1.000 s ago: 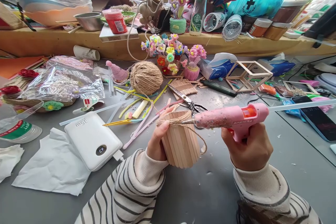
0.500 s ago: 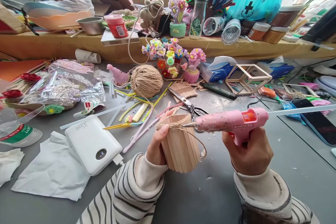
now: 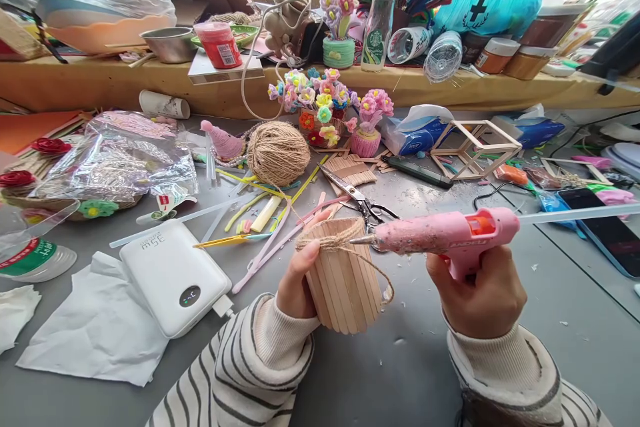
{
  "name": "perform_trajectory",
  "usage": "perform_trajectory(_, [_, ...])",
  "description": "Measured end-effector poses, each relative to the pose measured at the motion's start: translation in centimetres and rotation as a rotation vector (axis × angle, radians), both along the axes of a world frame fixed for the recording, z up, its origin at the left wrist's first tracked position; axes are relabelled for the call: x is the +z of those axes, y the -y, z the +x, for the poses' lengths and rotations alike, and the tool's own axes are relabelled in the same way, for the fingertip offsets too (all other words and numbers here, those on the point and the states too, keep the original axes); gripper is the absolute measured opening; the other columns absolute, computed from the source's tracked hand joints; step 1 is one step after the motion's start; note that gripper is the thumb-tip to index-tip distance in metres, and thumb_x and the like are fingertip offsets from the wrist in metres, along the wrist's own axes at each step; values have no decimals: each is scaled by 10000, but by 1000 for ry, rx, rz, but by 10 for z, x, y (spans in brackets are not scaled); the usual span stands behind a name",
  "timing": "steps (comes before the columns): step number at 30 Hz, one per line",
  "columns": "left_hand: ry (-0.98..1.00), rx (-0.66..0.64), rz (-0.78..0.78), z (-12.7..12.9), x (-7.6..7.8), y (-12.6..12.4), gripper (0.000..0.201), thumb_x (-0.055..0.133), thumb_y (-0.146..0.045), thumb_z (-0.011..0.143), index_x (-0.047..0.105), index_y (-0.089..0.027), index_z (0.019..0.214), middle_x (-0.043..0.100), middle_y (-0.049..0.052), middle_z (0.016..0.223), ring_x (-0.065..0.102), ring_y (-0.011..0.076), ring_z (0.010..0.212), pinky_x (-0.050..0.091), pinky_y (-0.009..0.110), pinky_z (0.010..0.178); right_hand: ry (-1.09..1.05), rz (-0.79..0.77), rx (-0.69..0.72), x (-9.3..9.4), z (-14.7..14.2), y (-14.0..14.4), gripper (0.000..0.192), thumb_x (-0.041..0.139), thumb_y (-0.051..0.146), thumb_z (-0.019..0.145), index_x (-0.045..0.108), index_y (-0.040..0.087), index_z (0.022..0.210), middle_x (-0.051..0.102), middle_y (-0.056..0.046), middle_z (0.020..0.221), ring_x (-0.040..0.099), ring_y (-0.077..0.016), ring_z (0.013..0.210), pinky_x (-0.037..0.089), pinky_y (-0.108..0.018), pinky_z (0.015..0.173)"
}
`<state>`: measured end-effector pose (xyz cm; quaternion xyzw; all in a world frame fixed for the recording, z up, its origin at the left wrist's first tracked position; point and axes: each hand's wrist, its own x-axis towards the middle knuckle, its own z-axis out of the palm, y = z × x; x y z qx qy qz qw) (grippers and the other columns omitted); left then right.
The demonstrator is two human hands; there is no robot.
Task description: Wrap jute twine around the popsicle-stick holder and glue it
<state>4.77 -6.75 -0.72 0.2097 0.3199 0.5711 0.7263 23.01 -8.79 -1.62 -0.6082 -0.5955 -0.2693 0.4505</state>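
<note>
A small round cup made of wooden craft sticks (image 3: 345,293) is tilted in my left hand (image 3: 299,280), whose thumb presses on the twine near its rim. The jute twine (image 3: 333,240) wraps round the upper part, and a loose end curls down on the right. My right hand (image 3: 483,293) is closed round the handle of a pink hot glue gun (image 3: 445,232). Its metal nozzle meets or nearly meets the twine at the cup's front. A clear glue stick (image 3: 580,214) juts from the gun's back. Behind the cup sits a ball of jute twine (image 3: 279,153).
Scissors (image 3: 361,197) lie just behind the cup, near a stack of craft sticks (image 3: 350,170). A white power bank (image 3: 175,277) and a crumpled tissue (image 3: 95,320) are on the left. Pipe-cleaner flowers (image 3: 320,103) and a stick frame (image 3: 475,147) stand farther back. A phone (image 3: 603,227) lies right.
The glue gun and my right hand have shifted slightly right in the view. My left hand keeps its hold on the cup, and the nozzle stays by the twine.
</note>
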Motion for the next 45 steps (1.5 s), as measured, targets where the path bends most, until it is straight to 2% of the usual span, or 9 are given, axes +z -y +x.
perform_trajectory(13, [-11, -32, -22, 2, 8, 6, 650, 569, -415, 664, 428, -231, 1272, 664, 57, 965, 598, 255, 832, 467, 379, 711, 5, 18, -41, 2, 2, 3, 170, 653, 265, 667, 497, 200, 688, 377, 61, 498, 369, -67, 376, 291, -213, 353])
perform_trajectory(20, [45, -31, -7, 1, 9, 5, 595, 569, -406, 674, 479, -217, 1231, 661, 62, 937, 605, 249, 823, 477, 368, 709, 9, -2, -52, 2, 0, 6, 185, 640, 302, 697, 561, 158, 784, 379, 68, 507, 363, -58, 386, 297, -199, 370])
perform_trajectory(25, [50, -75, -17, 0, 9, 6, 629, 552, -435, 675, 443, -238, 1263, 658, 75, 956, 612, 272, 776, 478, 414, 674, 15, -18, -67, 2, 0, 5, 244, 640, 307, 698, 584, 144, 871, 407, 59, 514, 384, -67, 392, 310, -205, 378])
perform_trajectory(31, [31, -70, -6, 0, 8, 6, 641, 540, -443, 677, 433, -223, 1269, 655, 73, 974, 596, 296, 882, 446, 428, 769, -12, -9, -58, 0, 0, 6, 179, 625, 300, 703, 574, 175, 819, 407, 57, 508, 375, -73, 391, 298, -213, 381])
perform_trajectory(36, [53, -85, -5, 0, 8, 6, 692, 538, -433, 680, 374, -197, 1309, 656, 88, 994, 602, 293, 859, 450, 428, 750, 7, -1, -39, 0, 1, 5, 181, 629, 289, 704, 567, 157, 812, 403, 56, 510, 368, -69, 399, 296, -209, 385])
perform_trajectory(41, [80, -89, -17, -1, 8, 6, 672, 551, -424, 673, 406, -199, 1290, 662, 76, 948, 602, 296, 868, 444, 418, 758, 6, 17, -34, 2, 1, 5, 210, 644, 290, 696, 466, 187, 655, 396, 59, 504, 371, -60, 397, 287, -199, 379])
perform_trajectory(45, [108, -105, -21, -2, 7, 5, 674, 548, -434, 676, 408, -200, 1293, 664, 73, 957, 598, 302, 873, 440, 428, 766, -4, -12, -61, 2, 0, 6, 204, 635, 272, 700, 452, 192, 658, 401, 60, 509, 383, -63, 402, 301, -201, 393])
